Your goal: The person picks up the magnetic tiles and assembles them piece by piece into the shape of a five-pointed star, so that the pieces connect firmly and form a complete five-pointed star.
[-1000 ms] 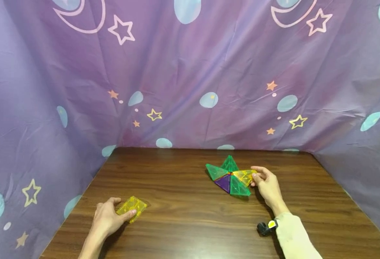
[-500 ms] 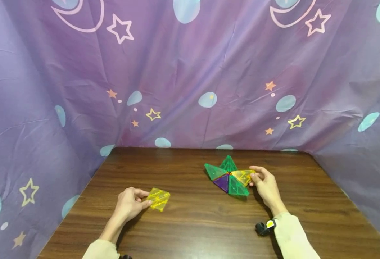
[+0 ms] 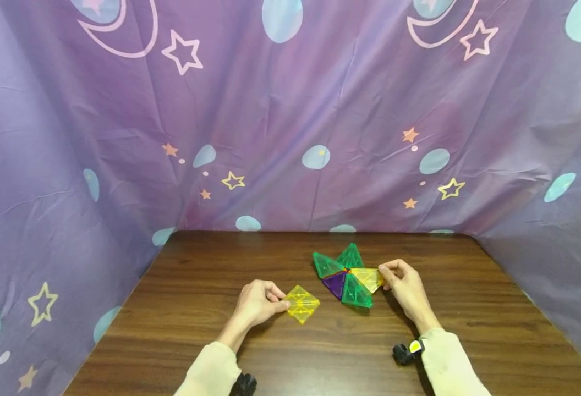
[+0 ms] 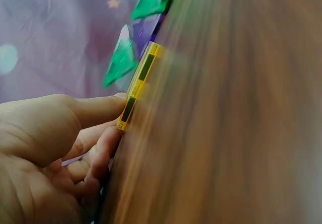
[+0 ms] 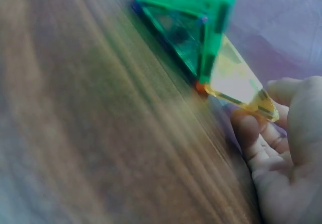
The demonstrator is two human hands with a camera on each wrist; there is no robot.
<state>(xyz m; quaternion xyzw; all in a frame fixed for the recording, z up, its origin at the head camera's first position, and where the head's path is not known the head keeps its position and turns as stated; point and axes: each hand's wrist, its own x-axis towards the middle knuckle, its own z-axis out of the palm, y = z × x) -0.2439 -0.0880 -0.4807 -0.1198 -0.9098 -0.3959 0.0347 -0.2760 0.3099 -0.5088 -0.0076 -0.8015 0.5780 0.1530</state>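
Observation:
My left hand (image 3: pixel 258 303) pinches a see-through yellow square magnetic tile (image 3: pixel 302 304) by its left corner, thumb on top. In the left wrist view the yellow square tile (image 4: pixel 138 85) shows edge-on, close to the tabletop. Farther right lies a star-like build of magnetic tiles, with green triangle tiles (image 3: pixel 357 291) tilted up around a purple triangle tile (image 3: pixel 335 284). On the build's right side, my right hand (image 3: pixel 405 289) pinches a yellow tile (image 3: pixel 366 278) by its outer end. That yellow tile (image 5: pixel 236 75) meets a green piece (image 5: pixel 214 38) in the right wrist view.
A brown wooden table (image 3: pixel 181 352) lies under everything. Purple cloth (image 3: pixel 270 110) printed with stars and moons hangs behind it and at both sides. A black wrist device (image 3: pixel 404 353) sits by the right sleeve.
My left hand has carried the yellow square tile rightward from the table's left side to near the build. The right hand keeps its hold; the build has shifted and turned slightly.

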